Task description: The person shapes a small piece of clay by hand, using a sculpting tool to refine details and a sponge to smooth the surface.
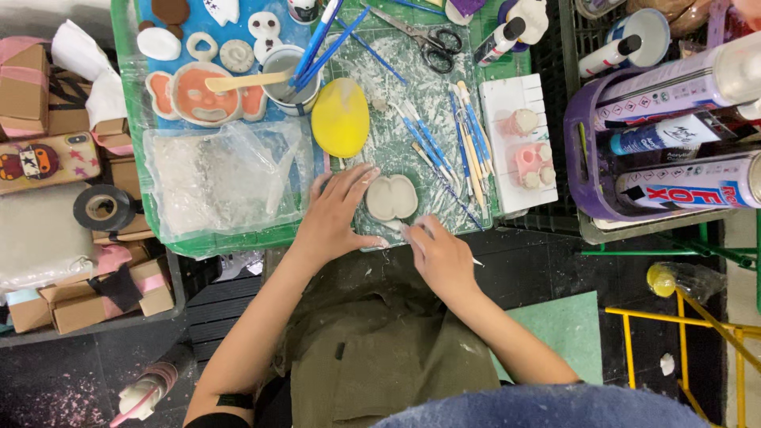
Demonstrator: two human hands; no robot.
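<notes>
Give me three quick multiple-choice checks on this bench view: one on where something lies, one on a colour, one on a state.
1. Where does the yellow sponge lie relative to the clay piece?
A. Beyond it, farther from the person
B. On the floor
C. Inside the purple basket

2. What colour is the basket that holds the tubes?
A. Red
B. Purple
C. White

3. How do the scissors lie?
A. In the right hand
B. Standing in the cup
C. Flat on the mat, untouched

Answers:
1 A: the sponge sits on the mat just above the clay in the head view.
2 B: its rim and wall are purple.
3 C: they rest at the mat's far edge, while the left hand touches the clay and the right hand holds a thin tool.
</notes>
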